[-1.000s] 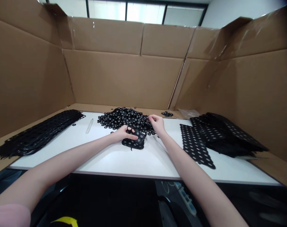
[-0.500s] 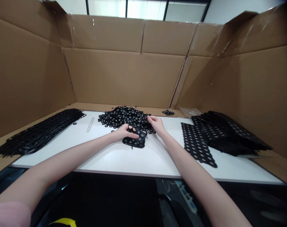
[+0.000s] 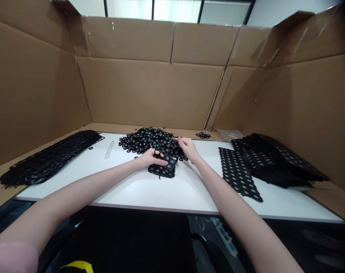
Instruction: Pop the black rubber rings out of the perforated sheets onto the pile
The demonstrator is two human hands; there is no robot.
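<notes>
My left hand [image 3: 151, 159] grips a folded black perforated sheet [image 3: 162, 170], its thumb lying across the top and its fingers curled over the far side. The sheet is dotted with round holes and rests on the white tabletop [image 3: 132, 191]. Just behind it spreads a heap of small black rings [image 3: 149, 138]. My right hand [image 3: 188, 148] is at the heap's right side, index finger stretched out onto the rings and the other fingers bent; nothing shows in it.
A long stack of black perforated strips [image 3: 52, 157] lies on the left, near a white pen-like tube [image 3: 109, 150]. Flat perforated sheets [image 3: 237, 174] and a bigger black pile [image 3: 277, 161] sit at right. A few rings [image 3: 203, 135] lie behind. Cardboard walls [image 3: 149, 91] enclose the table.
My right hand has shifted slightly left over the heap, and its index finger has straightened from a pinch-like pose. My left hand keeps its grip on the folded sheet.
</notes>
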